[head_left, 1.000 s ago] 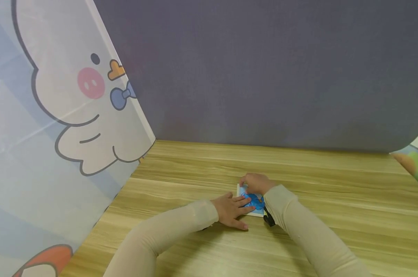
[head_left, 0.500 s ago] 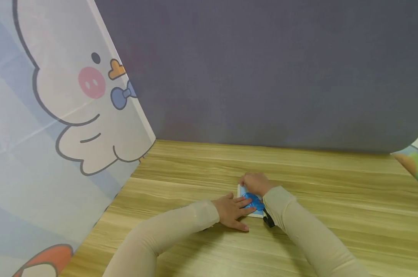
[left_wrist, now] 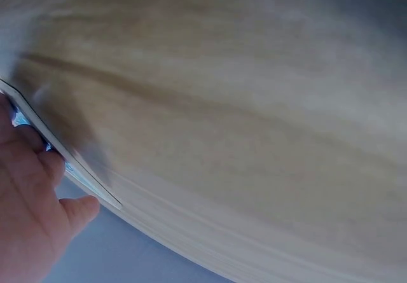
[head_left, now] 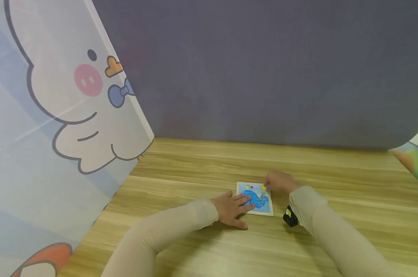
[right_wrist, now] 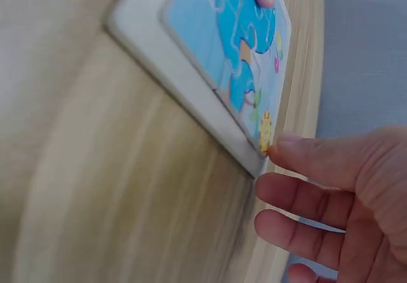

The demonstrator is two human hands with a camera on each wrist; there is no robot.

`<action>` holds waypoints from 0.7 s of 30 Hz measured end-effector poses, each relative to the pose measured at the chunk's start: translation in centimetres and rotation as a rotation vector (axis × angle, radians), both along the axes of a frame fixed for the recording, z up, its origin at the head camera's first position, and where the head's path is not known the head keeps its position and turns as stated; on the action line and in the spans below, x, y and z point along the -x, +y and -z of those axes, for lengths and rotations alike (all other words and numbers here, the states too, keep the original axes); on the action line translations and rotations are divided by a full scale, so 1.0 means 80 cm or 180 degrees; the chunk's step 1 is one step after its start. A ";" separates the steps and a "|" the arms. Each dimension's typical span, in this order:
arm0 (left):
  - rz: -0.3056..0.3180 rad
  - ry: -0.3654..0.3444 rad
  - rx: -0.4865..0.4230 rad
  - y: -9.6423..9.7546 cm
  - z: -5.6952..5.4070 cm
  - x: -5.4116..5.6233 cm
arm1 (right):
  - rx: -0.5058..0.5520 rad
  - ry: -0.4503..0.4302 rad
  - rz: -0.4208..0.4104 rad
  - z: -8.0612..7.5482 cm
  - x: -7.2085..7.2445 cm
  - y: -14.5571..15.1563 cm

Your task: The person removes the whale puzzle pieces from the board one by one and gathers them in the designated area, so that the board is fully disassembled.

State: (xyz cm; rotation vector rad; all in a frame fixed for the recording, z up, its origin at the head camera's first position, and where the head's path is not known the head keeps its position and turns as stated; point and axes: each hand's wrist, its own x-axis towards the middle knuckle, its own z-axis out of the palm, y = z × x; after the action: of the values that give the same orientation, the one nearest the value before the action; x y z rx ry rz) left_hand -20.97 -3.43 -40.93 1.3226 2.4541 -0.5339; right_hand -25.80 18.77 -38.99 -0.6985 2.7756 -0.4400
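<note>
Whale puzzle (head_left: 254, 197) lies flat on the wooden table (head_left: 333, 184), centre of view. Left hand (head_left: 231, 209), at its 8 o'clock, presses the picture with straight, spread fingers. Right hand (head_left: 280, 181), at its 2 o'clock, touches the corner, fingers loosely extended, gripping nothing.

No readable text, labels, brands or numbers anywhere; small square whale-picture puzzle board (head_left: 254, 197) bears picture only.
</note>
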 end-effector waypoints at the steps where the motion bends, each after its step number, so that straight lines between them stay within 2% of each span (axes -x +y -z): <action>1: -0.0002 0.0001 0.0003 0.000 0.000 0.000 | 0.0085 -0.0051 -0.0015 0.001 -0.001 0.002; 5: -0.0009 0.0006 0.0014 0.001 0.003 0.002 | 0.0358 -0.0085 -0.0067 0.005 -0.007 0.008; 9: 0.0015 0.0033 -0.0001 0.001 0.009 0.006 | 0.0524 -0.0083 0.0022 0.011 -0.011 0.010; 14: 0.0029 0.0027 -0.0003 0.000 0.010 0.006 | 0.0726 -0.0172 0.0382 0.017 -0.014 0.011; 21: 0.0028 -0.0007 -0.0017 0.000 0.003 0.002 | 0.1110 -0.0215 0.0947 0.028 -0.016 0.011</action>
State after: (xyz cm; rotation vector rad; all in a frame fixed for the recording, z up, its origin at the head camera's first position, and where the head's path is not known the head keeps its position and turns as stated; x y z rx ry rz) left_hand -21.14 -3.47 -41.15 1.3360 2.4509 -0.5280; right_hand -24.51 19.63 -41.25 -0.3240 2.7722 -1.0040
